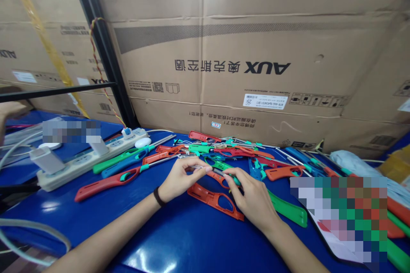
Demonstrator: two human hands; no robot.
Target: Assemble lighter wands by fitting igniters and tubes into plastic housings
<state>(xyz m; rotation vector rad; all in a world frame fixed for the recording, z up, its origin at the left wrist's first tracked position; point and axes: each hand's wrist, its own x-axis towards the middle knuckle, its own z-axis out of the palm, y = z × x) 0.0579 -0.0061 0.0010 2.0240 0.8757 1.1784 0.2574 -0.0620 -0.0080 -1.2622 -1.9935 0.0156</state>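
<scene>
My left hand [182, 179], with a dark band at the wrist, is closed in a pinch on a small thin part [217, 171] that looks grey and metallic; its kind cannot be made out. The fingertips of my right hand [253, 196] close on the other end of the same part. Just below my hands lies an orange lighter handle shell [211, 200], hollow side up. A green handle shell [288, 209] rests right of my right hand. Behind my fingers is a pile of long-necked lighter parts, including a green shell [200, 149] and an orange piece [283, 172].
Red [109, 182], blue [128, 163] and green long-necked lighters lie at left beside a white power strip [80, 160] with plugs. A large cardboard box [224, 106] stands behind the blue table [153, 234]. Another person's hand [11, 111] shows at the left edge. More lighters lie at right.
</scene>
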